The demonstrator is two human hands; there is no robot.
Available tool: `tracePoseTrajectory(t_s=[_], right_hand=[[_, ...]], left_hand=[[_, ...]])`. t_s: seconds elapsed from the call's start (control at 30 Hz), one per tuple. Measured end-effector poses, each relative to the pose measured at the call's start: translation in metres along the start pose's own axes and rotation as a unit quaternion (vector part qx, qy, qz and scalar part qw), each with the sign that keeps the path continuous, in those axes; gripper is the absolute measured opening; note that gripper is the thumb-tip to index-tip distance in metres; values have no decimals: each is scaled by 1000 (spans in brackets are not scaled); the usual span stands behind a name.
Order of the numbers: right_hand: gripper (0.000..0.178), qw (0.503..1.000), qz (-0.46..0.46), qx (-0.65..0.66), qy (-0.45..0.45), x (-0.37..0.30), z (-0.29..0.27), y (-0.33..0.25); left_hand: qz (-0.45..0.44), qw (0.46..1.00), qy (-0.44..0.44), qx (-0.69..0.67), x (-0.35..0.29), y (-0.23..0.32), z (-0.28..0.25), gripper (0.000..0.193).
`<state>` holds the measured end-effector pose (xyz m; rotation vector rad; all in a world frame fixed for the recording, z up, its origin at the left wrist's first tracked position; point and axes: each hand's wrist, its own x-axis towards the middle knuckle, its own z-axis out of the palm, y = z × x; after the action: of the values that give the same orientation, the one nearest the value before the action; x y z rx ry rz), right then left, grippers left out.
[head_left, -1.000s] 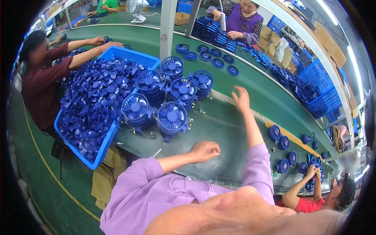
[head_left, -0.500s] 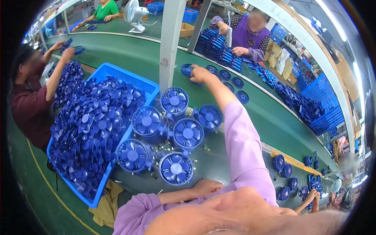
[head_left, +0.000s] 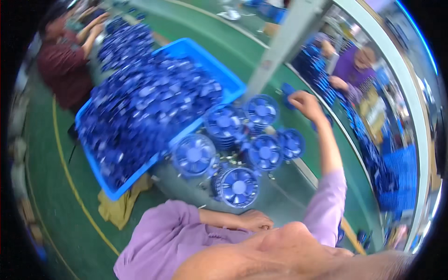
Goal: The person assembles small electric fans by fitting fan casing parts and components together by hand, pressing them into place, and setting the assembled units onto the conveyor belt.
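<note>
Bare grey bench (head_left: pixel 284 200) beside fan-grille stacks (head_left: pixel 238 186) (grey post (head_left: pixel 280 46) and blue bin (head_left: pixel 228 79) beyond).

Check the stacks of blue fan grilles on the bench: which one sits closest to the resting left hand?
The front stack, nearest the person's body. It stands just beyond the left hand, while the other stacks sit farther back toward the blue crate.

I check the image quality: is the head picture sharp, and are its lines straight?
Head view: motion blur smears the blue tray and its heaped parts; the right hand is soft too; the grey post and belt edges bend near the rim; dark corners ring the fisheye circle.
</note>
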<state>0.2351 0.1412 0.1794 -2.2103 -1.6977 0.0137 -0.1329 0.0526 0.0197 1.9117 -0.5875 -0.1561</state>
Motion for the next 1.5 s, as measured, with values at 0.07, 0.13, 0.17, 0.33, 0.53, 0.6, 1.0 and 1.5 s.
tracePoseTrajectory(t_s=[0.07, 0.13, 0.17, 0.33, 0.53, 0.6, 1.0, 1.5], right_hand=[[18, 1000, -2, 3, 25, -36, -42, -51], [11, 995, 24, 100, 2, -47, -61, -106], [11, 991, -35, 128, -24, -46, -66, -125], [14, 974, -167, 135, -71, -18, -73, -211], [23, 974, -180, 102, -87, 93, -11, -255], [32, 964, -160, 166, -129, 123, 5, -271], [34, 938, -265, 191, -118, 80, 19, -231], [38, 937, 275, -97, 194, -200, -1, 141]], left_hand=[[-2, 998, 54, -25, 2, 4, 5, 15], [-13, 997, 71, -10, 1, -2, 15, 12], [-24, 996, 89, -13, -1, -1, 17, 12], [12, 993, 118, -5, -2, -4, 17, 11], [32, 997, 69, -7, 2, 6, 6, 13], [34, 997, 64, -13, 2, 6, 5, 13], [3, 998, 52, -23, -8, 1, 4, 16], [-43, 993, 52, -96, -2, 10, -11, 15]])
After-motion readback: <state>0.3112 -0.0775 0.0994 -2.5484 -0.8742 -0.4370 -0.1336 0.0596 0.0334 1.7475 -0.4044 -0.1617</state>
